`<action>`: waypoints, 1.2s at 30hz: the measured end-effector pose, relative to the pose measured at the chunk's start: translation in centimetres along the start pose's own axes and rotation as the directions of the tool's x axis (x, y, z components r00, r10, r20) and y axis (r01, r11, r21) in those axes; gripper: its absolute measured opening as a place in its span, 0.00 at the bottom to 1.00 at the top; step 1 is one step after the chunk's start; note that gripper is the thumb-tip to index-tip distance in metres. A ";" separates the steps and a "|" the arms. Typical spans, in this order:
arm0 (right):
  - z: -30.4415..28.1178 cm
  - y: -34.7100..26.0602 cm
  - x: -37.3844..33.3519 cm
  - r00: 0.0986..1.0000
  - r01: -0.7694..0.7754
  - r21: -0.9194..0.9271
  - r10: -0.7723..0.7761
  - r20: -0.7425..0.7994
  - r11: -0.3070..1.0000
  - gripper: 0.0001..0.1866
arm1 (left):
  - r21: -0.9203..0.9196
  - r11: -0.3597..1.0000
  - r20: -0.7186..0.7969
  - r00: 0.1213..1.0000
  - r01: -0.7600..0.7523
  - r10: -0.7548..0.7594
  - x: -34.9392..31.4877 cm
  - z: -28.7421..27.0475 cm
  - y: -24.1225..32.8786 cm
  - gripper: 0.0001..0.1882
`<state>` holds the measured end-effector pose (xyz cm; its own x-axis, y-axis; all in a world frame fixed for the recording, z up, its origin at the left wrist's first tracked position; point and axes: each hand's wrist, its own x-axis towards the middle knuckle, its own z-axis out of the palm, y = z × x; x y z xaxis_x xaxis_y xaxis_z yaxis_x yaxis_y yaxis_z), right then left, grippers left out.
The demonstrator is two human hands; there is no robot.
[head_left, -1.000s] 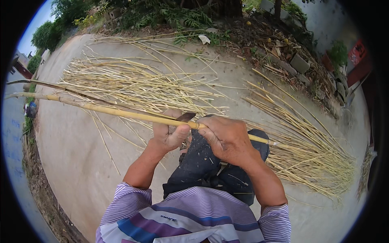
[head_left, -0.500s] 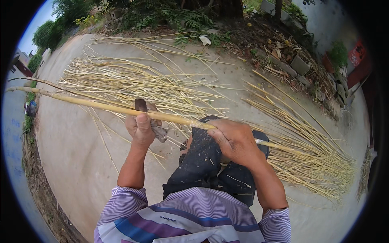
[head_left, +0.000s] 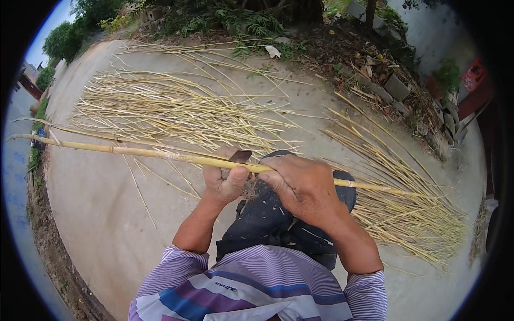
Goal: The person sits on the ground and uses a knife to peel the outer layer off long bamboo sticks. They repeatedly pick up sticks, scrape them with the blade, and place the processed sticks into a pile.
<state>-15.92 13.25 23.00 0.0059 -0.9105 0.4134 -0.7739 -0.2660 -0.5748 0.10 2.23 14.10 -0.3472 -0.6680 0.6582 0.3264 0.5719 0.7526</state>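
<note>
A long, jointed yellow cane [head_left: 134, 152] lies crosswise in front of me, over my knees. My right hand [head_left: 310, 182] is closed around it near my right knee. Close beside, my left hand [head_left: 224, 184] is closed on a knife, whose dark blade [head_left: 241, 156] stands up behind the cane. The left thumb presses on the cane's near side. The knife's handle is mostly hidden by the fingers, with something greyish around it. Behind the cane a thinner strip or stalk [head_left: 88, 132] runs out to the left, spreading away from it.
Thin pale stalks [head_left: 176, 107] lie in a wide pile on the concrete [head_left: 107, 214] ahead. Another bundle of stalks [head_left: 407, 214] lies at my right. Concrete blocks [head_left: 396, 87], plant litter and greenery border the far side.
My left hand with the knife has slid right along the cane, close to my right hand. The blade is now tilted more to the right. My right hand has barely moved.
</note>
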 end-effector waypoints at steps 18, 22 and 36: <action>-1.5 0.0 2.1 0.987 0.102 -0.068 -0.093 0.128 0.992 0.05 | -0.264 0.961 -0.264 0.953 0.080 -0.152 -0.3 -5.1 1.0 0.26; 1.8 -1.9 3.6 0.971 0.190 -0.045 -0.181 0.155 0.981 0.08 | -0.034 0.996 -0.291 0.952 0.088 -0.094 -3.2 -2.6 -1.3 0.27; 6.3 -3.0 6.2 0.939 0.141 -0.032 -0.124 0.322 0.989 0.12 | 0.076 0.984 -0.385 0.915 0.161 -0.120 -5.0 -3.0 -2.7 0.29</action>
<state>-9.64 6.40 22.84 0.3049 -0.9237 0.2318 -0.7850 -0.3816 -0.4881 3.62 2.61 8.68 -0.0186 -0.8634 0.5041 0.1988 0.4910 0.8482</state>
